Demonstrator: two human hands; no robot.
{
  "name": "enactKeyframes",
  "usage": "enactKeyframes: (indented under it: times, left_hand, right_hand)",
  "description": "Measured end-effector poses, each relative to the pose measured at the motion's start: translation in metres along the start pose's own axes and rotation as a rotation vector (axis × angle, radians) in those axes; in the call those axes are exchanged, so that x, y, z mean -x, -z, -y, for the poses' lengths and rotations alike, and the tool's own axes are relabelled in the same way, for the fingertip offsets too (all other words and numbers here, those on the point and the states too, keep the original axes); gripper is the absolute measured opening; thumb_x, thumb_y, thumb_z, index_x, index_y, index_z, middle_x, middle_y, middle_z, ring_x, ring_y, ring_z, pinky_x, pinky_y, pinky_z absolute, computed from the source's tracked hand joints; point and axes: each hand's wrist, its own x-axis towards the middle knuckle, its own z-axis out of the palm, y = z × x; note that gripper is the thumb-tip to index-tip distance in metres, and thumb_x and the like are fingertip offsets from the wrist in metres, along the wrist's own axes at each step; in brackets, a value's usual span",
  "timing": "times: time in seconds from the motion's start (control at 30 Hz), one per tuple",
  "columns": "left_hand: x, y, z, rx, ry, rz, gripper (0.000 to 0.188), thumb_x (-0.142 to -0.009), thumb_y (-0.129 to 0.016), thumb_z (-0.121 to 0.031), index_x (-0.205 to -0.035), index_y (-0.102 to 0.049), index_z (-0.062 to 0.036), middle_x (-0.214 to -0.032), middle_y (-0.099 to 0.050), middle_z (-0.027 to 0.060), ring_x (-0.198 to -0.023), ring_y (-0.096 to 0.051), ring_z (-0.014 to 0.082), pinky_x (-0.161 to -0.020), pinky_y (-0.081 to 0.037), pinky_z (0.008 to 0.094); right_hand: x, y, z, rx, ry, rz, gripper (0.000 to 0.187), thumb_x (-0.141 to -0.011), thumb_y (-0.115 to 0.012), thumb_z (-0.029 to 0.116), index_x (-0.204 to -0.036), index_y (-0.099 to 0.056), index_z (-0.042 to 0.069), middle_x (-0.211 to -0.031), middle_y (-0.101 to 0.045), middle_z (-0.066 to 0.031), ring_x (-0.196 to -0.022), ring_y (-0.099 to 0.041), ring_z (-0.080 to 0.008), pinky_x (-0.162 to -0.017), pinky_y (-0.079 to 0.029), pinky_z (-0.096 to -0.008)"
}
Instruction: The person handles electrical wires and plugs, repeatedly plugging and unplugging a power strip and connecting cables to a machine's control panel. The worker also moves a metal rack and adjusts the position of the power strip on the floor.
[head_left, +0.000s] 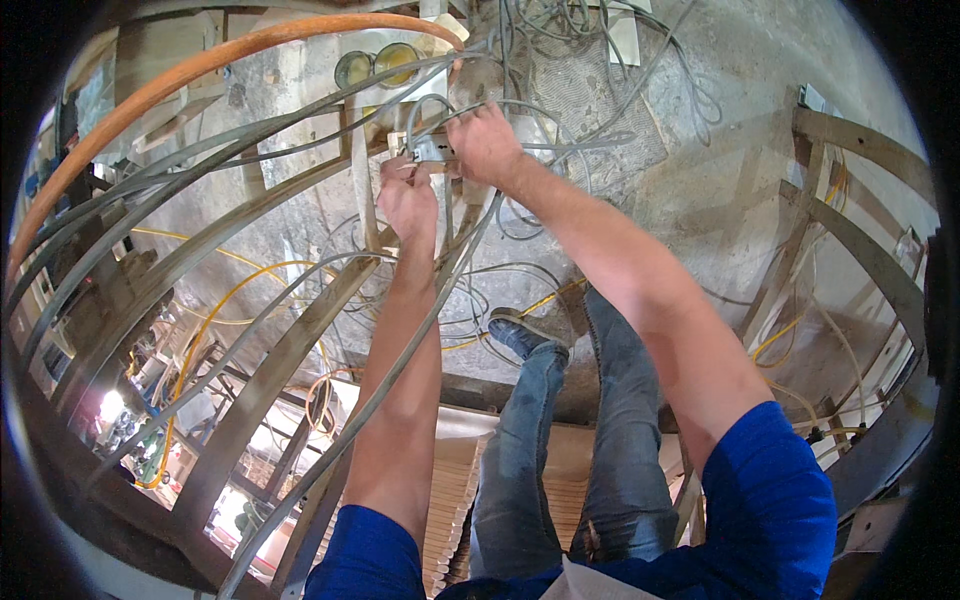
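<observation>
A small pale box-like fitting (431, 148), seemingly electrical, sits on an upright post in front of me, with grey cables (419, 108) looping into and around it. My left hand (408, 205) is at its lower left edge, fingers pinched together; whatever lies between the fingertips is too small to name. On the fitting's right side, my right hand (484, 146) has its fingers curled round a grey cable close to where it meets the fitting. Both hands partly cover the fitting, so its details are hidden.
A thick orange hose (210, 62) arches across the upper left above grey cables. Two round tins (397, 63) stand beyond the fitting. Metal frame bars (280, 395) run at left, others (868, 245) at right. Loose cables (690, 95) and a textured mat (600, 110) lie on the floor.
</observation>
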Motion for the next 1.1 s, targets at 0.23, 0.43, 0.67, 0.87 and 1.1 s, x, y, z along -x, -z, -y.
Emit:
enactKeyframes:
  times: [0.23,0.43,0.67,0.87,1.1]
  left_hand:
    - [-0.006,0.021,-0.008,0.043,0.032,0.064,0.039,-0.085,-0.073,-0.014,-0.12,-0.061,-0.0027,-0.094,-0.074,0.0147,-0.085,-0.072,0.0317,-0.079,-0.055,0.0432]
    - [0.067,0.046,0.0,0.345,0.238,0.146,0.041,-0.09,-0.066,-0.025,-0.126,-0.061,-0.0057,-0.083,-0.068,0.0104,-0.078,-0.065,0.0233,-0.073,-0.053,0.0426]
    - [0.241,0.099,-0.009,0.254,0.312,0.956,0.051,-0.09,-0.074,-0.036,-0.126,-0.06,-0.0016,-0.093,-0.072,0.0145,-0.072,-0.071,0.0233,-0.07,-0.056,0.0369]
    - [0.29,0.188,-0.098,0.069,-0.179,1.081,0.047,-0.094,-0.068,-0.034,-0.127,-0.06,-0.0018,-0.091,-0.073,0.0132,-0.08,-0.07,0.0204,-0.074,-0.055,0.0346]
    - [0.274,0.275,-0.121,0.3,-0.123,0.791,0.033,-0.096,-0.068,-0.022,-0.121,-0.065,-0.0004,-0.096,-0.073,0.0128,-0.084,-0.069,0.0151,-0.076,-0.055,0.0324]
  right_hand:
    - [0.0,0.027,-0.014,-0.214,-0.03,-0.061,0.037,-0.08,-0.078,0.036,-0.099,-0.073,0.005,-0.089,-0.074,-0.0177,-0.097,-0.07,-0.0348,-0.097,-0.047,-0.0482]
    - [0.073,0.065,-0.008,-0.39,-0.22,-0.606,0.049,-0.091,-0.067,0.038,-0.124,-0.062,0.003,-0.112,-0.067,-0.0217,-0.107,-0.062,-0.0405,-0.094,-0.048,-0.0521]
    - [0.169,0.147,0.018,-0.716,-0.612,-0.607,0.044,-0.087,-0.073,0.031,-0.117,-0.064,-0.001,-0.103,-0.068,-0.0222,-0.099,-0.065,-0.0405,-0.087,-0.051,-0.049]
    - [0.243,0.188,0.049,-0.632,-0.581,-0.625,0.047,-0.086,-0.074,0.032,-0.119,-0.065,0.001,-0.101,-0.071,-0.0208,-0.098,-0.067,-0.0402,-0.084,-0.053,-0.0484]
    - [0.265,0.282,0.078,-0.57,-0.483,-0.627,0.047,-0.087,-0.073,0.038,-0.114,-0.069,0.0,-0.095,-0.072,-0.0223,-0.093,-0.068,-0.0408,-0.082,-0.054,-0.0483]
